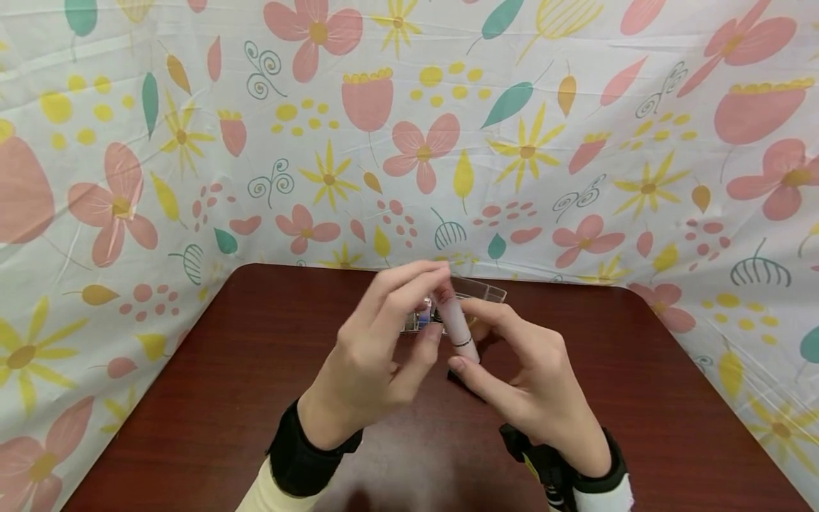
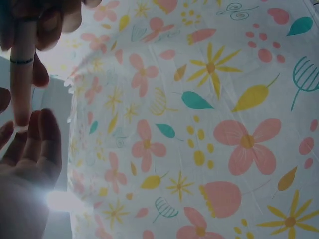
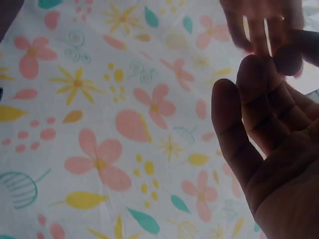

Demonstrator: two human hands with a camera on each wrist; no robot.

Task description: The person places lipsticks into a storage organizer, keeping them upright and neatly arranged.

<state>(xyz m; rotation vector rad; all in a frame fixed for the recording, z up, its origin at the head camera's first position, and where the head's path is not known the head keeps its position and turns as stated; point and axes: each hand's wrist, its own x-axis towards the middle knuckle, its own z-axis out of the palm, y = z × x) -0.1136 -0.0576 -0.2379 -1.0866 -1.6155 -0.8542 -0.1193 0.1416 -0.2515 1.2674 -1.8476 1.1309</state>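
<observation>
A slim pale pink tube (image 1: 457, 327) with a dark dotted ring near its lower end stands tilted between my hands, above the table. My right hand (image 1: 527, 370) grips its lower part, thumb near the base and index finger along the side. The left hand (image 1: 377, 341) reaches over the tube's pinkish upper end with long fingers, its thumb apart from the tube. In the left wrist view the tube (image 2: 22, 89) shows its tip right at the left fingertips (image 2: 47, 122). Fingers hide the tube in the right wrist view, where the right hand (image 3: 279, 134) fills the right side.
Behind the hands, a clear plastic box (image 1: 489, 291) with small items in it stands on the dark red-brown table (image 1: 224, 384). A small black object (image 1: 463, 384) shows below the right thumb. A flower-patterned sheet (image 1: 422, 149) hangs around the table's back and sides.
</observation>
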